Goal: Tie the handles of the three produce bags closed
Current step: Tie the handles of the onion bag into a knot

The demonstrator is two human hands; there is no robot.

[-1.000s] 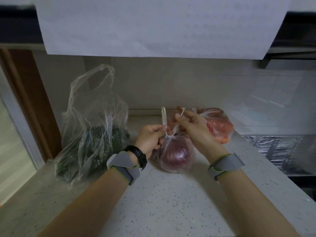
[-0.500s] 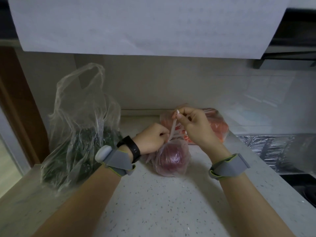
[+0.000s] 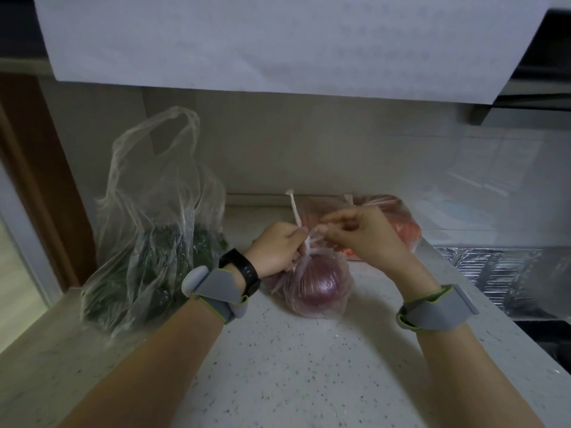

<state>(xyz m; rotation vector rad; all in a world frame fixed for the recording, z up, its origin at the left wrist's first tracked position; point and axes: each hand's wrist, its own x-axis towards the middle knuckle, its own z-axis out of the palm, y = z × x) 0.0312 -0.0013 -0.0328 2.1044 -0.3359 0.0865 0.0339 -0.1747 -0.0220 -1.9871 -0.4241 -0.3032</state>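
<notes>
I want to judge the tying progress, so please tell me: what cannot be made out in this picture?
Head view:
1. Knot of the purple produce bag: the left hand and right hand cover it; tightness unclear.
2. Orange-red produce bag: the right hand hides its top; tied or not is unclear.
3. Green vegetable bag: crumpled plastic and dim light blur the contents.

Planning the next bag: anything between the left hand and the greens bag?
Nothing visible. The greens bag stands beside the left hand, open, untied. That hand and the right hand hold the purple bag's handles.
</notes>
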